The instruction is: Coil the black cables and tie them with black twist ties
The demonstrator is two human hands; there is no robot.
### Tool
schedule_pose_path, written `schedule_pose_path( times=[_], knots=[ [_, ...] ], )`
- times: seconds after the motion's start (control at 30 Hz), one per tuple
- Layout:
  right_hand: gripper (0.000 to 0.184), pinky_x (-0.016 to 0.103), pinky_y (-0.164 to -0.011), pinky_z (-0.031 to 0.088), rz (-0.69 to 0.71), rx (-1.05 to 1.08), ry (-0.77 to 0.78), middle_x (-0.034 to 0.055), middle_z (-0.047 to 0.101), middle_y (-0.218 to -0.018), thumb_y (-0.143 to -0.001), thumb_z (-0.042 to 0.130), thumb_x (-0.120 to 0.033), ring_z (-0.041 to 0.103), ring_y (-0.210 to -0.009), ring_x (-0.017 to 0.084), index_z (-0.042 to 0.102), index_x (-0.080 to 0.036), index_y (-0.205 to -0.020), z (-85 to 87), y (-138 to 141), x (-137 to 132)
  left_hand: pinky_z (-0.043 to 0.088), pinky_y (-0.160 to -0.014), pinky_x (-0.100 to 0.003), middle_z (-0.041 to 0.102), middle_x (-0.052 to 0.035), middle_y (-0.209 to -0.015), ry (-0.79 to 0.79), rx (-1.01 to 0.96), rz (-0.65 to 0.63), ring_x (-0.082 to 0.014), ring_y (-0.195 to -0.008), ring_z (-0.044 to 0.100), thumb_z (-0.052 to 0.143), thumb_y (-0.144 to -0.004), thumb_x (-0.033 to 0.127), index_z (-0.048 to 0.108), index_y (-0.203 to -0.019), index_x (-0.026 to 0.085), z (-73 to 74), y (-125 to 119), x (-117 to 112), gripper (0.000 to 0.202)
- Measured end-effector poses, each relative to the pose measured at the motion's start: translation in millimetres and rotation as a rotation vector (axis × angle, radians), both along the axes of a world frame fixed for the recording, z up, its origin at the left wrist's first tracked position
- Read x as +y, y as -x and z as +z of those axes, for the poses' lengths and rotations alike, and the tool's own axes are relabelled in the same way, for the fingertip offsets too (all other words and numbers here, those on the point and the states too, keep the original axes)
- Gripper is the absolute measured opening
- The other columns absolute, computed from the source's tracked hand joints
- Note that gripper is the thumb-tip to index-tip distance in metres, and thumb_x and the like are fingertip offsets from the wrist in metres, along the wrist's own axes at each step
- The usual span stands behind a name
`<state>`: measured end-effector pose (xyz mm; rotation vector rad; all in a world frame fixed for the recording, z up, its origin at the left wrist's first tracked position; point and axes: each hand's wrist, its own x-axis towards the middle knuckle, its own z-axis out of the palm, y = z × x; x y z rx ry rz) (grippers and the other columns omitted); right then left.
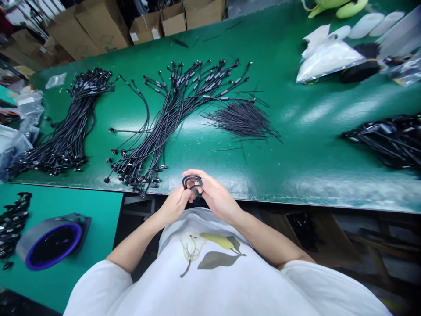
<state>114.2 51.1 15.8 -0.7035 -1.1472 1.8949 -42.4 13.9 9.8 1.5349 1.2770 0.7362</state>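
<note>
My left hand point(176, 202) and my right hand point(213, 195) meet at the near edge of the green table point(305, 145), both closed on one short black cable point(191, 181) bent into a small loop. A silver connector end shows at the top of the loop, under my right fingers. Just beyond my hands a large fanned bundle of black cables point(164, 118) lies on the table. To its right sits a heap of thin black ties point(241, 120).
A second black cable bundle point(70, 127) lies far left, and another dark pile point(391, 140) at the right edge. White plastic bags point(325, 55) sit at back right, cardboard boxes point(98, 26) behind. A grey device with a blue ring point(52, 243) stands on a lower teal table at left.
</note>
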Motion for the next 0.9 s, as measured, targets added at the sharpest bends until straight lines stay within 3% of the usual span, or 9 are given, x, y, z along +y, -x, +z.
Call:
schedule_pose_path(
  times=[0.1,0.23,0.3,0.4,0.53,0.6,0.73,0.8,0.9],
  knots=[
    [0.037,0.028,-0.064,0.050,-0.210,-0.012,-0.040,0.0085,0.053,-0.120,-0.097,0.037,-0.050,0.054,-0.081,0.015,0.059,-0.022,-0.107,-4.2,7.6,-7.7,0.045,-0.082,-0.035,0.059,-0.0088,-0.089,0.029,-0.094,-0.029,-0.0197,-0.082,0.055,0.028,-0.095,0.058,0.053,-0.109,0.014,-5.4,-9.3,0.7,0.052],
    [0.033,0.036,-0.100,0.044,-0.278,-0.022,-0.238,0.0073,0.052,-0.126,-0.098,0.041,-0.046,0.051,-0.116,0.020,0.063,-0.022,-0.096,-11.9,10.1,-4.8,0.034,-0.105,-0.040,0.058,-0.0143,-0.116,-0.023,-0.123,-0.020,-0.0261,-0.116,0.049,0.037,-0.092,0.059,0.055,-0.116,0.015,-7.7,-18.8,2.1,0.054],
    [0.036,0.038,-0.101,0.044,-0.202,-0.071,-0.296,0.0075,0.054,-0.125,-0.099,0.037,-0.046,0.052,-0.117,0.020,0.062,-0.022,-0.103,-10.4,4.4,0.7,0.035,-0.103,-0.040,0.060,-0.0123,-0.108,0.025,-0.147,-0.012,-0.0265,-0.112,0.050,0.041,-0.090,0.061,0.060,-0.103,0.015,-6.1,-19.9,1.2,0.051],
    [0.040,0.038,-0.096,0.048,-0.097,-0.277,-0.447,0.0078,0.058,-0.120,-0.099,0.034,-0.049,0.056,-0.111,0.021,0.062,-0.020,-0.096,-0.2,-12.9,14.9,0.046,-0.081,-0.037,0.055,-0.0037,-0.077,0.261,-0.393,-0.058,-0.0191,-0.079,0.055,0.046,-0.087,0.063,0.053,-0.083,0.016,-3.4,-21.2,-1.4,0.048],
    [0.039,0.046,-0.102,0.039,-0.162,-0.573,-1.001,0.0107,0.057,-0.121,-0.095,0.043,-0.053,0.049,-0.119,0.025,0.059,-0.020,-0.109,16.7,-39.2,35.2,0.039,-0.055,-0.025,0.038,0.0053,-0.063,0.504,-0.625,-0.014,-0.0099,-0.055,0.041,0.055,-0.085,0.056,0.044,-0.079,0.018,-0.3,-18.5,0.9,0.039],
    [0.041,0.051,-0.104,0.032,0.025,-0.703,-1.344,0.0115,0.059,-0.115,-0.097,0.039,-0.051,0.051,-0.115,0.025,0.057,-0.018,-0.114,19.9,-46.2,38.7,0.036,-0.054,-0.025,0.043,0.0036,-0.063,0.510,-0.491,-0.094,-0.0099,-0.055,0.043,0.056,-0.085,0.053,0.047,-0.078,0.017,2.1,-13.4,4.8,0.038],
    [0.045,0.038,-0.076,0.041,0.442,-0.984,-1.654,0.0073,0.059,-0.080,-0.101,0.028,-0.046,0.055,-0.073,0.018,0.057,-0.012,-0.094,11.0,-49.5,32.1,0.034,-0.052,-0.024,0.045,0.0037,-0.065,0.543,-0.310,-0.249,-0.0089,-0.054,0.041,0.053,-0.088,0.050,0.051,-0.087,0.015,12.3,-5.2,10.0,0.035],
    [0.048,0.031,-0.058,0.031,0.463,-1.038,-1.682,0.0049,0.055,-0.072,-0.102,0.025,-0.047,0.048,-0.060,0.016,0.055,-0.014,-0.086,4.4,-51.2,27.0,0.034,-0.052,-0.024,0.043,0.0042,-0.067,0.561,-0.302,-0.283,-0.0083,-0.054,0.039,0.051,-0.089,0.050,0.051,-0.089,0.015,19.8,-4.9,9.6,0.035],
    [0.049,0.031,-0.053,0.018,0.384,-0.990,-1.730,0.0034,0.052,-0.070,-0.103,0.020,-0.044,0.041,-0.055,0.014,0.053,-0.015,-0.082,-0.1,-55.7,23.7,0.032,-0.051,-0.024,0.041,0.0037,-0.068,0.588,-0.346,-0.320,-0.0087,-0.054,0.039,0.048,-0.089,0.055,0.053,-0.089,0.015,28.3,-6.6,7.5,0.041]
  ],
)
